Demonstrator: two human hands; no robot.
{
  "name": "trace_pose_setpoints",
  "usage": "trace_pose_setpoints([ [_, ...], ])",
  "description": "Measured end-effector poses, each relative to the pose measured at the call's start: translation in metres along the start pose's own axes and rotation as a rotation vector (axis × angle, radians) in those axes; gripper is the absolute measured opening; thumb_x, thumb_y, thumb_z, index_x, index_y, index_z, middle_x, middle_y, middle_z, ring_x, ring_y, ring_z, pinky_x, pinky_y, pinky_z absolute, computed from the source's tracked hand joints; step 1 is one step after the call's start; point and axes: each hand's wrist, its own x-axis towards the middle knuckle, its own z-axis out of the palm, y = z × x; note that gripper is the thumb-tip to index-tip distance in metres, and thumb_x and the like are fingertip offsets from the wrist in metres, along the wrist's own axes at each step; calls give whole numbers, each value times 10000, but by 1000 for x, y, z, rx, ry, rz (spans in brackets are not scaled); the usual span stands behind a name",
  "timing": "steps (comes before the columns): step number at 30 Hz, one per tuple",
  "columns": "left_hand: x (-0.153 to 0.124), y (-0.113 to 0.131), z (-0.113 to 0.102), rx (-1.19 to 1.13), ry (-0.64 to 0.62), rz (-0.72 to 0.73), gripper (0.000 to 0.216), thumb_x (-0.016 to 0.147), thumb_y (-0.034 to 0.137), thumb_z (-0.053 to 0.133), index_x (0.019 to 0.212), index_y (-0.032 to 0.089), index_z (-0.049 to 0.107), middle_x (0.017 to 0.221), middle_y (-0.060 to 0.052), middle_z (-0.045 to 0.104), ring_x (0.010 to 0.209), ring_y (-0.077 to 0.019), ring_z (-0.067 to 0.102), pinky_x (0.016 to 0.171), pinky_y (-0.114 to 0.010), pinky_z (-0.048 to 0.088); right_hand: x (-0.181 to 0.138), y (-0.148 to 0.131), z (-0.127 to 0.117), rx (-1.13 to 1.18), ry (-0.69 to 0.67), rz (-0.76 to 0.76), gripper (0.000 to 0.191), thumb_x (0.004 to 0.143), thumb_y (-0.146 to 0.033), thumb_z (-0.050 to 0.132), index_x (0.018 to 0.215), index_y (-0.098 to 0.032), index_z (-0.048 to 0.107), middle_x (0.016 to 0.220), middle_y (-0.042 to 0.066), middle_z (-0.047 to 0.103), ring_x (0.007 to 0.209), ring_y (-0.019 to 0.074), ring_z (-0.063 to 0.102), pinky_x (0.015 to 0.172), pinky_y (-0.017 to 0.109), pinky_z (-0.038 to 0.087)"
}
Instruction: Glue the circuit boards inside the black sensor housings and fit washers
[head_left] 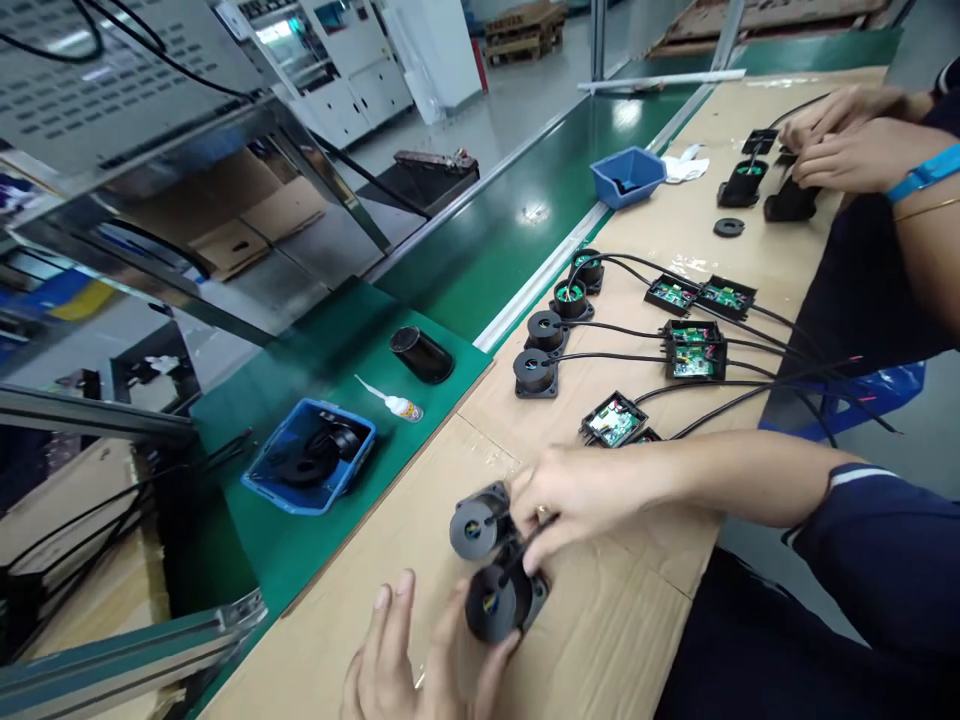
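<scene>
Two black round housings on square flanged bases sit side by side at the front of the bench. The nearer housing [495,603] is between the thumb and index finger of my left hand [427,655], whose other fingers stretch out. My right hand [562,500], wearing a ring, reaches in from the right with bent fingers closed on the black cable [514,565] by the nearer housing. Its fingertips are partly hidden. Touching or close to its knuckles stands the farther housing [474,530], with coloured wires showing in its centre hole.
Several cabled housings [536,370] and open boxes with green circuit boards [696,358] lie farther along. A blue bin [255,478], a small glue bottle [403,408] and a black cup [421,354] stand on the green surface. Beyond, a co-worker's hands [840,150] handle black parts near another blue bin [626,178].
</scene>
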Motion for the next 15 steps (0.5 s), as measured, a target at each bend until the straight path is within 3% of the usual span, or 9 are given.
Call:
trace_pose_setpoints([
  [4, 8, -6, 6, 13, 21, -76, 491, 879, 275, 754, 1336, 228, 581, 1527, -238, 483, 1344, -398, 554, 1049, -594, 441, -4, 17, -13, -196, 234, 161, 239, 901, -369, 791, 825, -152, 725, 799, 4, 685, 712, 115, 604, 635, 226, 372],
  [9, 5, 1, 10, -22, -71, 54, 432, 933, 436, 672, 1266, 175, 589, 1449, -245, 530, 1309, -385, 553, 971, -520, 466, -10, 36, -28, -369, 420, 225, 202, 949, -309, 726, 849, -134, 718, 844, 42, 679, 740, 139, 597, 680, 250, 387],
  [12, 4, 9, 8, -100, -154, 71, 362, 959, 422, 631, 1236, 192, 593, 1373, -194, 603, 1301, -367, 553, 987, -525, 450, -21, 42, -39, -467, 491, 215, 244, 999, -309, 635, 845, -132, 702, 866, 74, 679, 794, 175, 608, 729, 282, 418],
  [15, 3, 16, 6, -166, -247, 44, 274, 962, 381, 628, 1181, 218, 609, 1353, -147, 637, 1295, -347, 561, 1018, -537, 443, -31, 40, -45, -554, 488, 102, 335, 1004, -396, 617, 787, -151, 688, 911, 107, 709, 920, 243, 627, 847, 360, 459],
])
